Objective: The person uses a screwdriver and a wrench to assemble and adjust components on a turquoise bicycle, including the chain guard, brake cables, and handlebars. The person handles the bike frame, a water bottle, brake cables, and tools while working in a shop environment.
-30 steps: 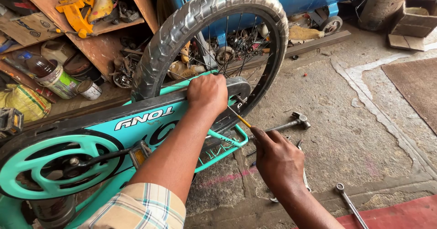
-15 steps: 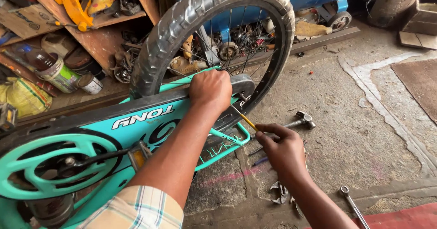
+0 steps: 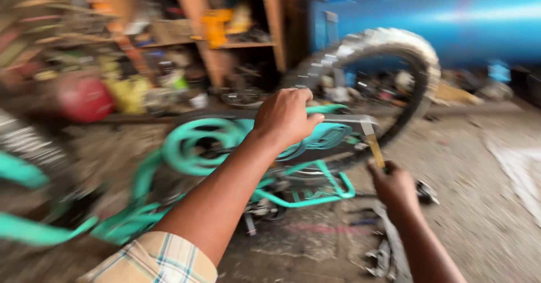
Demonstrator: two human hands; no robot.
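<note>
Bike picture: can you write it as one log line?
left hand grips teal bike frame | right hand holds yellow-handled tool | wheel behind | view blurred

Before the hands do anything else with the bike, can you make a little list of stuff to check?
1. Left hand gripping the teal bicycle frame: ok.
2. Right hand holding the yellow-handled tool: ok.
3. Tool tip seated where it meets the frame: cannot tell, the picture is blurred.
4. Rear wheel clear of both hands: ok.
5. Loose metal tools lying on the floor by the right arm, out of the way: not ok.
</note>
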